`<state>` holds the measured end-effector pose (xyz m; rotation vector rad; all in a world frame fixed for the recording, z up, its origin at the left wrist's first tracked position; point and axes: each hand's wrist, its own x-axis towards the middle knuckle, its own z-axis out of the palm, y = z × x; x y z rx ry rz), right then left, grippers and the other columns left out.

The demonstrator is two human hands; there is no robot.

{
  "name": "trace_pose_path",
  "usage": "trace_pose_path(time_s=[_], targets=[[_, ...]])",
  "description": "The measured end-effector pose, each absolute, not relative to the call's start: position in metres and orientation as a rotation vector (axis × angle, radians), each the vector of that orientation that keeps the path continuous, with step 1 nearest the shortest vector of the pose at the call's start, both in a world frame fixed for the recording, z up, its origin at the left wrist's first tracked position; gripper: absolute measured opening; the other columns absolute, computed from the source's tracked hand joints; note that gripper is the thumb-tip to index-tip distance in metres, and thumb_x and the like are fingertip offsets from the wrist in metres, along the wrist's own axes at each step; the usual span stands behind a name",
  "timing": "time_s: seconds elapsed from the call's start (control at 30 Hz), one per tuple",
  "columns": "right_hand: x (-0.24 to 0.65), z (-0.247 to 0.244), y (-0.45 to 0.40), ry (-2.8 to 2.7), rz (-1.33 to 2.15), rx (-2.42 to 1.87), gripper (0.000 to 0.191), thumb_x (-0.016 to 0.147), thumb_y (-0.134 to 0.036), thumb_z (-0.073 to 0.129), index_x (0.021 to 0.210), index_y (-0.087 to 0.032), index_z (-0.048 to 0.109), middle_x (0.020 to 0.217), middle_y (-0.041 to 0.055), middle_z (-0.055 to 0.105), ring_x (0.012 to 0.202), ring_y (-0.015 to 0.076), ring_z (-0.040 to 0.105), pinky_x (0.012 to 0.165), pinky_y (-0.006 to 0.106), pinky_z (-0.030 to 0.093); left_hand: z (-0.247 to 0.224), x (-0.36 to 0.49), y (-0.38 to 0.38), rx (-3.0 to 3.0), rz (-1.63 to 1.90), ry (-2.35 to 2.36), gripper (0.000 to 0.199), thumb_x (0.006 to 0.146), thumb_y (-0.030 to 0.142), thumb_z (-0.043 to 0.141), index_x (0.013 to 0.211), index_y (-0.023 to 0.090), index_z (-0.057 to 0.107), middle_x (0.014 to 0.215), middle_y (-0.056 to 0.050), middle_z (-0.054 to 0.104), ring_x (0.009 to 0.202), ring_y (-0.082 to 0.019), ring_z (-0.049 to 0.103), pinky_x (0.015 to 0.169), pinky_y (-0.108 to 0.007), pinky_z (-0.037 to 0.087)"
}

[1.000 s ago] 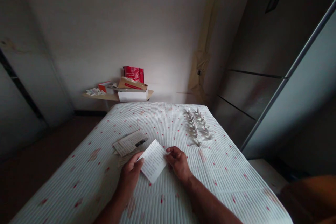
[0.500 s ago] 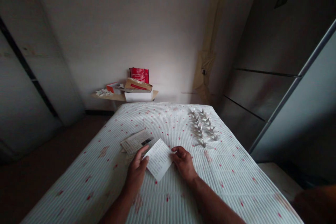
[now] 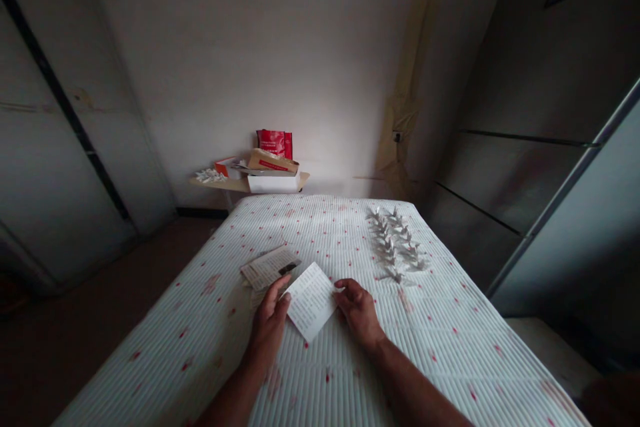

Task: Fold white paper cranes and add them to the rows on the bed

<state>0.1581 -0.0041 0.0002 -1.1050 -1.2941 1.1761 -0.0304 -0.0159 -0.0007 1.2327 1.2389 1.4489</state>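
Observation:
A square sheet of printed paper [image 3: 311, 301] is held between my two hands, one corner pointing towards me. My left hand [image 3: 271, 315] grips its left corner between thumb and fingers. At the opposite corner, my right hand [image 3: 357, 310] pinches the edge with its fingers curled. Just beyond my left hand lies a small stack of printed paper sheets [image 3: 270, 267], partly covered by that hand. Folded paper cranes [image 3: 387, 243] stand in two rows on the quilted bedspread [image 3: 330, 380], to the right of the sheet.
Past the bed's far edge, a small shelf [image 3: 235, 183] against the wall carries a white box [image 3: 273, 183], a red bag [image 3: 274, 143] and a pile of small white pieces [image 3: 210, 175]. A dark cabinet [image 3: 500, 167] rises on the right.
The whole scene has shifted slightly to the right as my head turned. Both hands keep their hold on the square sheet, which looks much the same.

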Motion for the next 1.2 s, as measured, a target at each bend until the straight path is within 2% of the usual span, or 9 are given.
trace_pose_path(time_s=[0.2, 0.3, 0.4, 0.57, 0.67, 0.8, 0.9, 1.0, 1.2], targets=[[0.162, -0.003, -0.007, -1.495, 1.05, -1.131, 0.022, 0.077, -0.026, 0.049, 0.098, -0.019, 0.052, 0.051, -0.0087, 0.037, 0.045, 0.0082, 0.035, 0.043, 0.019, 0.027, 0.008, -0.029, -0.02, 1.205, 1.419, 1.322, 0.054, 0.077, 0.049, 0.05, 0.12, 0.017, 0.047, 0.11, -0.01, 0.063, 0.094, -0.024, 0.062, 0.078, -0.035, 0.049], [0.168, -0.001, -0.013, -1.71, 0.898, -1.138, 0.015, 0.08, -0.024, 0.046, 0.088, -0.018, 0.057, 0.056, -0.0054, 0.044, 0.051, 0.0091, 0.041, 0.049, 0.02, 0.031, 0.007, -0.03, -0.019, 1.252, 1.401, 1.376, 0.051, 0.078, 0.047, 0.048, 0.119, 0.016, 0.047, 0.106, -0.01, 0.064, 0.087, -0.022, 0.063, 0.075, -0.033, 0.05], [0.174, 0.004, -0.02, -1.881, 0.781, -1.134, 0.016, 0.08, -0.02, 0.044, 0.082, -0.018, 0.06, 0.067, -0.0017, 0.055, 0.06, 0.0105, 0.049, 0.057, 0.02, 0.035, 0.0, -0.031, -0.016, 1.361, 1.391, 1.443, 0.045, 0.079, 0.042, 0.048, 0.116, 0.016, 0.051, 0.106, -0.009, 0.064, 0.089, -0.021, 0.062, 0.077, -0.033, 0.049], [0.18, 0.009, -0.025, -2.022, 0.629, -1.289, 0.02, 0.078, -0.015, 0.043, 0.082, -0.017, 0.062, 0.068, -0.0006, 0.061, 0.061, 0.0108, 0.054, 0.057, 0.018, 0.035, -0.012, -0.029, -0.01, 1.808, 1.263, 1.54, 0.03, 0.079, 0.026, 0.043, 0.101, 0.018, 0.062, 0.098, -0.007, 0.066, 0.094, -0.02, 0.06, 0.085, -0.036, 0.047], [0.179, 0.008, -0.022, -2.054, 0.537, -1.421, 0.022, 0.077, -0.014, 0.042, 0.082, -0.018, 0.063, 0.066, 0.0001, 0.062, 0.06, 0.011, 0.057, 0.056, 0.018, 0.034, -0.005, -0.032, -0.006, 2.199, 1.214, 1.58, 0.028, 0.078, 0.017, 0.042, 0.092, 0.02, 0.066, 0.094, -0.007, 0.065, 0.094, -0.021, 0.057, 0.087, -0.037, 0.045], [0.175, 0.01, -0.018, -2.081, 0.459, -1.558, 0.023, 0.076, -0.015, 0.043, 0.082, -0.018, 0.064, 0.065, 0.0017, 0.064, 0.058, 0.0117, 0.057, 0.054, 0.019, 0.033, 0.01, -0.049, 0.0, 2.462, 1.084, 1.888, 0.036, 0.076, 0.016, 0.049, 0.109, 0.023, 0.06, 0.123, -0.007, 0.055, 0.113, -0.026, 0.045, 0.097, -0.044, 0.036], [0.174, 0.012, -0.018, -2.101, 0.452, -1.588, 0.024, 0.076, -0.015, 0.043, 0.084, -0.019, 0.065, 0.068, 0.0025, 0.066, 0.06, 0.012, 0.059, 0.055, 0.019, 0.033, 0.012, -0.061, 0.007, 2.45, 0.843, 2.131, 0.052, 0.074, 0.029, 0.057, 0.125, 0.027, 0.048, 0.138, -0.008, 0.041, 0.127, -0.034, 0.029, 0.1, -0.055, 0.025], [0.174, 0.011, -0.019, -2.114, 0.427, -1.59, 0.024, 0.077, -0.015, 0.042, 0.085, -0.02, 0.065, 0.07, 0.0024, 0.067, 0.062, 0.0122, 0.061, 0.056, 0.018, 0.034, 0.007, -0.067, 0.015, 2.38, 0.601, 2.21, 0.059, 0.074, 0.042, 0.056, 0.131, 0.033, 0.04, 0.144, -0.007, 0.031, 0.13, -0.037, 0.022, 0.095, -0.063, 0.021], [0.173, 0.007, -0.018, -2.141, 0.378, -1.587, 0.024, 0.077, -0.016, 0.042, 0.086, -0.021, 0.065, 0.075, 0.0017, 0.069, 0.067, 0.0125, 0.062, 0.059, 0.018, 0.035, 0.001, -0.07, 0.026, 2.35, 0.408, 2.158, 0.05, 0.078, 0.043, 0.049, 0.128, 0.036, 0.044, 0.143, -0.004, 0.034, 0.129, -0.033, 0.025, 0.095, -0.056, 0.027]])
